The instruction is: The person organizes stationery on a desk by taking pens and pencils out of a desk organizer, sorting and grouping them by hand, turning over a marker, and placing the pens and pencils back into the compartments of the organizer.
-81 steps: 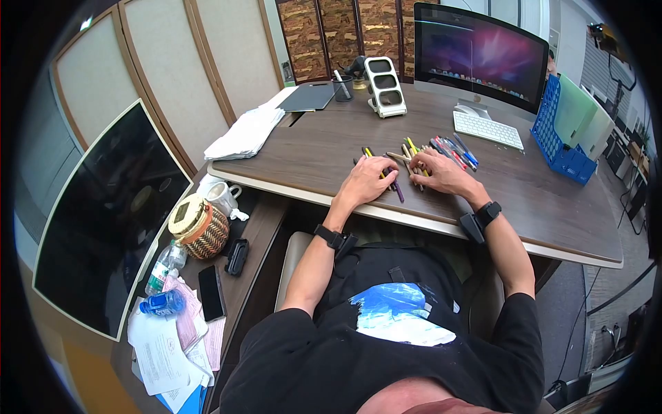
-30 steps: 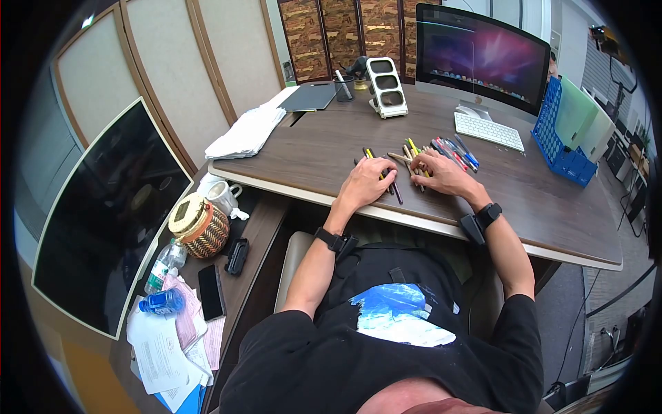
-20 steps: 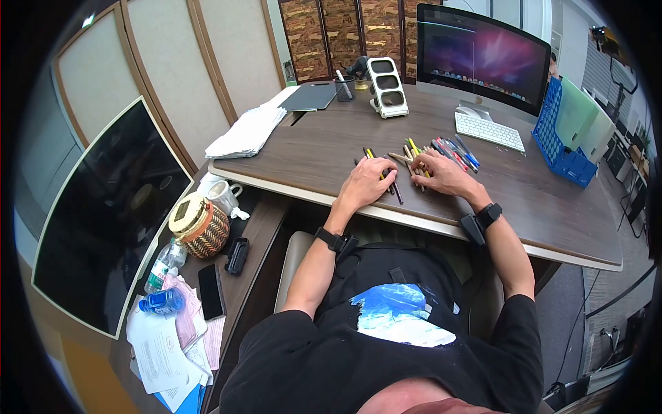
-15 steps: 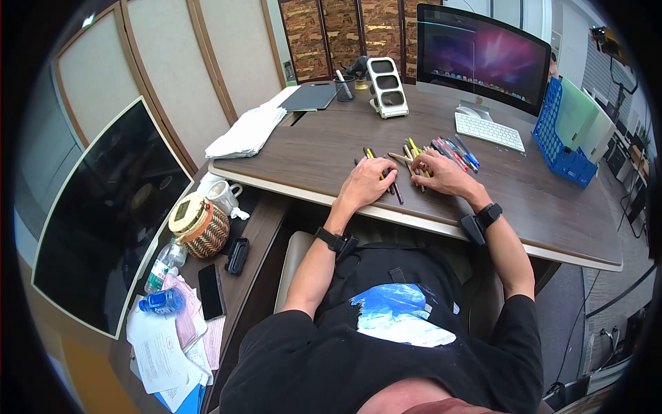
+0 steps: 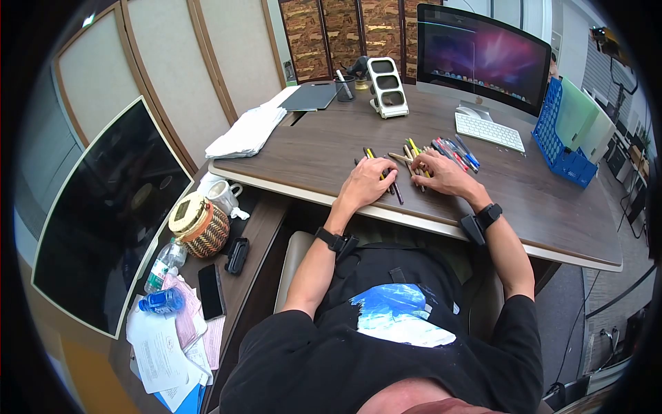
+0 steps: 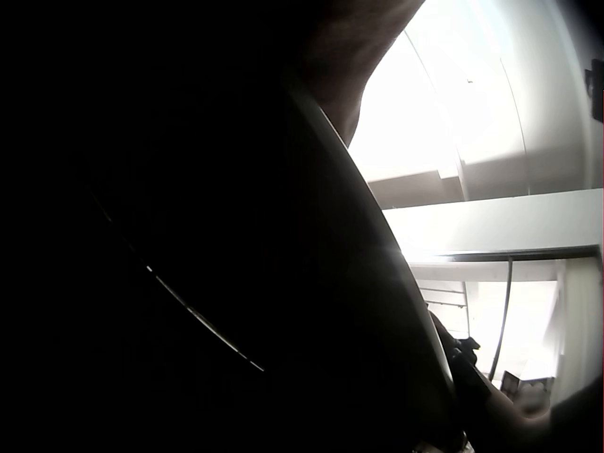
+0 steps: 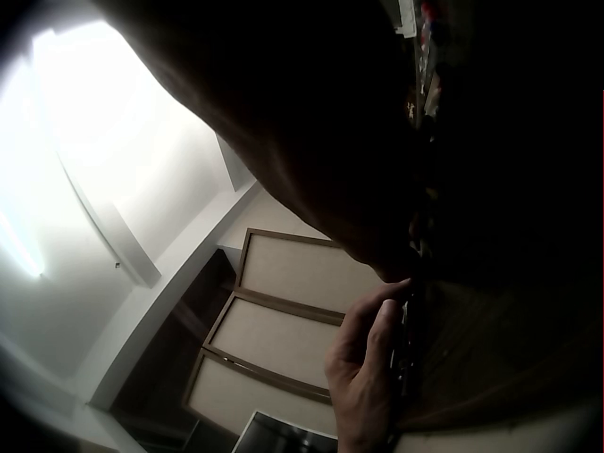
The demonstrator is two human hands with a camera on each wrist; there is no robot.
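Observation:
In the head view my left hand (image 5: 369, 178) lies over several dark pencils near the desk's front edge. A purplish pencil (image 5: 398, 196) sticks out past its thumb, and a yellow one (image 5: 372, 153) beyond its knuckles. My right hand (image 5: 445, 172) has bent fingers over a group of tan and yellow pencils (image 5: 414, 145). Its thumb is beside them; I cannot tell whether it grips any. Red, blue and grey pens (image 5: 460, 152) lie just beyond it. The right wrist view shows my left hand (image 7: 363, 377) with thumb and forefinger together at the desk surface. The left wrist view is mostly dark.
At the back of the desk (image 5: 310, 152) stand a pen cup (image 5: 345, 91), a white stand (image 5: 388, 88), a monitor (image 5: 483, 55) and a keyboard (image 5: 489, 131). A blue file rack (image 5: 572, 165) is at right, papers (image 5: 245, 134) at left. A woven basket (image 5: 200, 228) stands on the side table.

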